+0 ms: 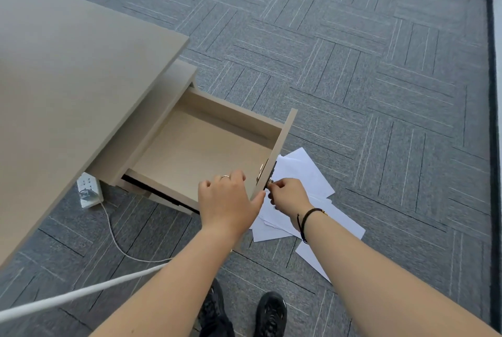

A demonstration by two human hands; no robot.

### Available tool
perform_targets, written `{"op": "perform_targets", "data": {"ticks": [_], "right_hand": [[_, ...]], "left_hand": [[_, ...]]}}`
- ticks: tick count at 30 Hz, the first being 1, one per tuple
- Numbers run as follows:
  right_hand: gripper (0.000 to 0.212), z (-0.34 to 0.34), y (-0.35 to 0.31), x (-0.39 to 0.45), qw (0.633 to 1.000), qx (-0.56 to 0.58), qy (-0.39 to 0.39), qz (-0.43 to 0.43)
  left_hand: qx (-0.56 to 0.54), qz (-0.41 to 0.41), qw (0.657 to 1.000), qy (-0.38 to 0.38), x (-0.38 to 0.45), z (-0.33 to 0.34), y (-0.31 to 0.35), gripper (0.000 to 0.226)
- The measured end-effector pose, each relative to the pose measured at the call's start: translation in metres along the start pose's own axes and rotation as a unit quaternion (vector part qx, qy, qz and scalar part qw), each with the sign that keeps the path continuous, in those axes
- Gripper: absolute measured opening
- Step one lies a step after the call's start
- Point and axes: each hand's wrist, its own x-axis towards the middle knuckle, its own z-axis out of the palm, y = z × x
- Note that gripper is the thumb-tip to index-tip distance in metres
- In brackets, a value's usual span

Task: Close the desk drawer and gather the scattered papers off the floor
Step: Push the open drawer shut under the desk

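The beige desk drawer (206,144) stands pulled far out from under the desk top (68,87), and it is empty. My left hand (228,198) rests over the near corner of the drawer front, fingers curled on its top edge. My right hand (288,195) pinches the small key or lock (269,181) on the outer face of the drawer front. White papers (304,173) lie scattered on the grey carpet just beyond and below the drawer front, partly hidden by my right wrist.
A white power strip (88,188) lies on the floor under the desk, its thin cable (116,239) curling toward me. A thick white cord (81,293) crosses the lower left. My black shoes (270,315) stand at the bottom. Grey carpet (353,65) stretches beyond.
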Motion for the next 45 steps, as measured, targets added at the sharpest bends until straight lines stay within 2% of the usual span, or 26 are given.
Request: {"op": "perform_targets", "data": {"ticks": [7, 10, 13, 16, 18, 22, 29, 35, 45], "right_hand": [[0.02, 0.037, -0.039, 0.004, 0.997, 0.053, -0.048, 0.007], [0.022, 0.055, -0.053, 0.007, 0.996, 0.061, -0.064, 0.0], [0.024, 0.077, -0.072, 0.011, 0.995, 0.065, -0.08, -0.008], [0.025, 0.099, -0.089, 0.016, 0.994, 0.065, -0.085, -0.017], [0.024, 0.114, -0.099, 0.021, 0.994, 0.064, -0.09, -0.018], [0.018, 0.136, -0.118, 0.029, 0.995, 0.028, -0.092, -0.035], [0.035, 0.173, -0.142, 0.041, 0.995, 0.022, -0.085, -0.042], [0.018, 0.192, -0.161, 0.042, 0.993, 0.028, -0.109, -0.038], [0.013, 0.199, -0.166, 0.046, 0.989, 0.043, -0.135, -0.034]], "left_hand": [[-0.04, -0.041, 0.998, 0.023, 0.001, 0.0, -0.049, 0.048], [-0.028, -0.053, 0.996, 0.062, 0.003, -0.006, -0.069, 0.051], [0.002, -0.064, 0.992, 0.111, 0.004, -0.009, -0.095, 0.074], [0.019, -0.077, 0.992, 0.1, 0.009, -0.01, -0.122, 0.1], [0.022, -0.102, 0.991, 0.088, 0.014, -0.011, -0.138, 0.105], [0.023, -0.132, 0.989, 0.064, 0.026, -0.016, -0.161, 0.101], [-0.016, -0.125, 0.991, 0.054, 0.036, -0.019, -0.185, 0.078], [-0.024, -0.112, 0.993, 0.043, 0.049, -0.019, -0.201, 0.065], [0.006, -0.111, 0.993, 0.046, 0.055, -0.01, -0.212, 0.063]]}}
